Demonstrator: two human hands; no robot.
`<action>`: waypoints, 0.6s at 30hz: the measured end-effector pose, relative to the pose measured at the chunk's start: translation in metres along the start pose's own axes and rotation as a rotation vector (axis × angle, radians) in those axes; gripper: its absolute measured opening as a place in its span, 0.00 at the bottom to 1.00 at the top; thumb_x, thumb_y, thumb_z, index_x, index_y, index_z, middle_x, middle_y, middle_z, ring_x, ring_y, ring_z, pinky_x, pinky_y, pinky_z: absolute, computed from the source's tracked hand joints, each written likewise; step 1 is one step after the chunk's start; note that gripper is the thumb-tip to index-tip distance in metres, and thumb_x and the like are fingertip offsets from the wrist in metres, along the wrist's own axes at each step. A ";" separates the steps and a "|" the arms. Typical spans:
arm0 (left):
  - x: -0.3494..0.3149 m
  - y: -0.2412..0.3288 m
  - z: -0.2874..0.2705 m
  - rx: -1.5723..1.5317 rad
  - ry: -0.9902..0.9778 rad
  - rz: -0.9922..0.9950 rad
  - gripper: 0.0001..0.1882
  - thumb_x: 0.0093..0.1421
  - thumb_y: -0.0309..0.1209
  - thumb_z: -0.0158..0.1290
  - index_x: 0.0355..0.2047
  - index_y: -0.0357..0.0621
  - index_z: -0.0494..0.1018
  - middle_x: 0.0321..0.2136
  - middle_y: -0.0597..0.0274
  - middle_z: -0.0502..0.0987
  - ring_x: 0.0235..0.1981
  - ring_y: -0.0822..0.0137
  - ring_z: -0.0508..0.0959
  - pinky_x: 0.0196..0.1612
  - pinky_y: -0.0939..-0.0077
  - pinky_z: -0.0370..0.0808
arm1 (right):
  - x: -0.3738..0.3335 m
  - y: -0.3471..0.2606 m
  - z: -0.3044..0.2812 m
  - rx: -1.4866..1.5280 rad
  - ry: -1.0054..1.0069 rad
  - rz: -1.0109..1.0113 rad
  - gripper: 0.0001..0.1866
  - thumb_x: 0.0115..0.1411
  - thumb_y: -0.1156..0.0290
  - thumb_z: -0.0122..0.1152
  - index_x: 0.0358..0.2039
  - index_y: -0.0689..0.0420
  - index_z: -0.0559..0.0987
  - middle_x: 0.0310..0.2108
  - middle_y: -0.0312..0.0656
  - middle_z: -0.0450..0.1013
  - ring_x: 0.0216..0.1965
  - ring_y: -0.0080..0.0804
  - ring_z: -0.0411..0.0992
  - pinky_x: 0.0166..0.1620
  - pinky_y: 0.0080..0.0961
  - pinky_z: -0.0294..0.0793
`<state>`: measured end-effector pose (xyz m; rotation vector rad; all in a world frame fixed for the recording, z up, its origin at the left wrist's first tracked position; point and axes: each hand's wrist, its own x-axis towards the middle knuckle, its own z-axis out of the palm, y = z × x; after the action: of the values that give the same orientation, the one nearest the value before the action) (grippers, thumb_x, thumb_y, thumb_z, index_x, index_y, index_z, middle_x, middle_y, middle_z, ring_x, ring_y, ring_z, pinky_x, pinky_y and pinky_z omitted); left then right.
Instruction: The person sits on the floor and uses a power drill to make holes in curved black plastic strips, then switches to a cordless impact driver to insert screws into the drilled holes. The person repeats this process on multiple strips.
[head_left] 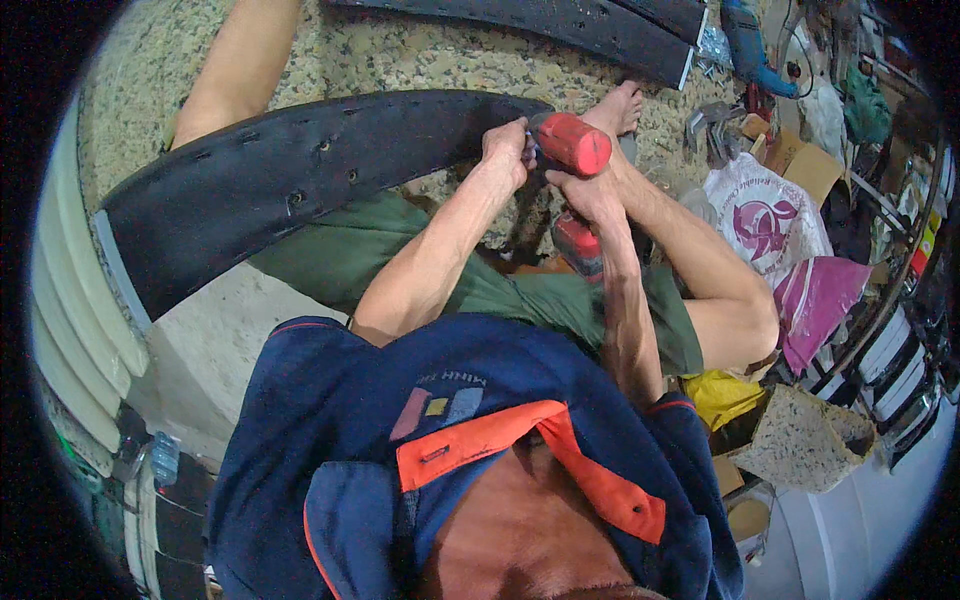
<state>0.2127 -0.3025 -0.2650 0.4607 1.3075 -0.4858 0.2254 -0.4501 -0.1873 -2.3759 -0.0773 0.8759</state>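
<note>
A red cordless drill [574,143] is in my right hand [596,197], whose fingers wrap round its grip. The drill's red and black battery base [578,245] shows below that hand. My left hand [508,152] is closed right at the drill's front end, beside the narrow tip of a long black curved panel [300,165]. Whatever its fingers pinch is hidden. The panel lies across my legs, wide end to the left with a pale edge strip, and has several holes and small slits along it. The drill's bit cannot be made out.
Other black panels [540,30] lie at the far side on the speckled floor [390,65]. A blue corded power tool [748,45] is at the far right. A white printed bag [760,220] and cardboard pieces [808,165] clutter the right. Pale curved panels [75,290] stand at the left.
</note>
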 end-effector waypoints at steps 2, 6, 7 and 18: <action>0.005 0.002 0.004 -0.033 0.042 -0.017 0.12 0.68 0.38 0.54 0.28 0.48 0.73 0.19 0.67 0.71 0.16 0.70 0.68 0.17 0.70 0.64 | -0.001 0.000 -0.003 0.088 -0.043 0.046 0.31 0.50 0.67 0.73 0.56 0.56 0.77 0.44 0.46 0.81 0.48 0.41 0.79 0.52 0.36 0.76; 0.009 0.001 0.007 -0.090 0.064 -0.023 0.12 0.65 0.38 0.58 0.27 0.49 0.73 0.20 0.66 0.72 0.16 0.69 0.69 0.17 0.70 0.64 | 0.002 0.000 -0.007 -0.028 -0.124 0.139 0.30 0.50 0.68 0.74 0.55 0.57 0.77 0.43 0.45 0.81 0.45 0.40 0.80 0.50 0.36 0.78; 0.009 0.001 0.005 -0.086 0.050 -0.015 0.11 0.65 0.38 0.58 0.27 0.49 0.73 0.20 0.66 0.72 0.16 0.69 0.69 0.16 0.70 0.64 | 0.002 0.000 -0.007 -0.134 -0.122 0.126 0.30 0.50 0.68 0.74 0.55 0.57 0.77 0.43 0.44 0.81 0.44 0.39 0.80 0.49 0.36 0.78; 0.009 0.005 -0.005 -0.104 -0.213 -0.060 0.10 0.68 0.35 0.54 0.28 0.49 0.71 0.17 0.72 0.64 0.15 0.73 0.61 0.16 0.74 0.58 | -0.005 0.008 0.003 0.021 0.020 0.055 0.28 0.50 0.71 0.74 0.53 0.57 0.78 0.42 0.44 0.81 0.47 0.37 0.79 0.52 0.35 0.77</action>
<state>0.2135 -0.2959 -0.2746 0.2756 1.1372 -0.5003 0.2184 -0.4563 -0.1904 -2.3768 0.0056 0.8749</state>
